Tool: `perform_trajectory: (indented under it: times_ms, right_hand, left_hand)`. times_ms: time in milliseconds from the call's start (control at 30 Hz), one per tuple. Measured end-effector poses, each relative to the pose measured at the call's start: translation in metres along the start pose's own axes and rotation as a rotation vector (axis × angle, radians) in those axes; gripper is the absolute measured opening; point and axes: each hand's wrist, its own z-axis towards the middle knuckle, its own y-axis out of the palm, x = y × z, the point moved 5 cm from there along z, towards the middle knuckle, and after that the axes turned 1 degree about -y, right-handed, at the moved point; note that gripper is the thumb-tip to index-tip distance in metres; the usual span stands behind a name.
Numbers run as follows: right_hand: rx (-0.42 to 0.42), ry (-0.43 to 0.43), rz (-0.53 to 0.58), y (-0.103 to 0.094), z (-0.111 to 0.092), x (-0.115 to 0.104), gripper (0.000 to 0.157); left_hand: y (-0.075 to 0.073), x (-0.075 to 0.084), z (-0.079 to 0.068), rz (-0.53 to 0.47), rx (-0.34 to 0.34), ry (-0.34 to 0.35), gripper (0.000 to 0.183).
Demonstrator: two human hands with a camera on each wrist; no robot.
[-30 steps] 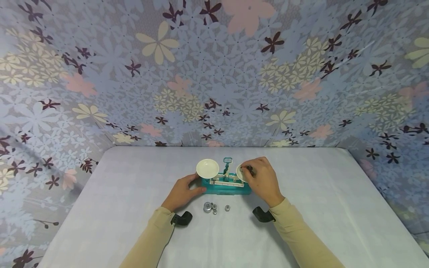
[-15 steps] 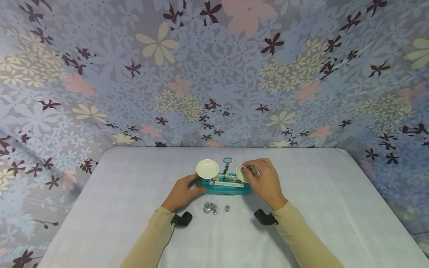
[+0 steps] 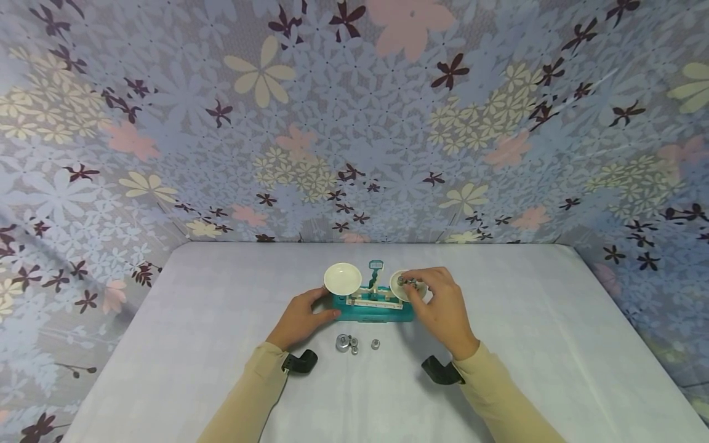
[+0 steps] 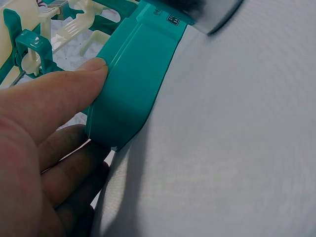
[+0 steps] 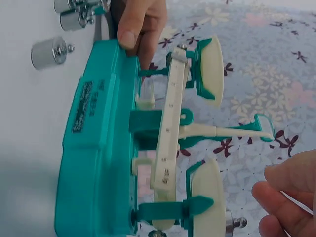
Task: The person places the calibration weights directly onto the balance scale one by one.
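A teal balance scale [image 3: 372, 312] with two cream pans stands on the table. My left hand [image 3: 301, 320] grips its left end, the thumb [image 4: 84, 86] on the base and the fingers round the end. The left pan [image 3: 343, 279] holds nothing. In the right pan [image 3: 394, 288] sit several small metal weights [image 3: 401, 280], partly hidden by my right hand [image 3: 443, 307]. The right wrist view shows one weight [image 5: 239, 222] on that pan, with the fingertips [image 5: 269, 192] apart from it and loosely bent, nothing seen between them.
In front of the scale several metal weights [image 3: 343, 343] stand in a cluster, with a single weight [image 3: 375, 344] to their right. A pale cloth covers the table [image 3: 221, 277]. A flowered cloth wall [image 3: 354, 123] rises behind it.
My right hand has drawn back slightly toward the right and front, so more of the right pan and its weights shows. The left hand and the scale have stayed in place.
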Motion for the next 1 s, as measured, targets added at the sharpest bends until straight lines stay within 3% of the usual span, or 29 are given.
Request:
perform_trajectory:
  times_ms: [333, 1000]
  right_hand:
    - [-0.033, 0.012, 0.029, 0.002, -0.015, -0.008, 0.024]
    - [-0.143, 0.045, 0.088, 0.017, -0.039, -0.019, 0.025]
  left_hand:
    - [0.001, -0.001, 0.0, -0.002, -0.002, 0.003, 0.068]
    - [0.001, -0.002, 0.001, 0.024, -0.003, -0.001, 0.068]
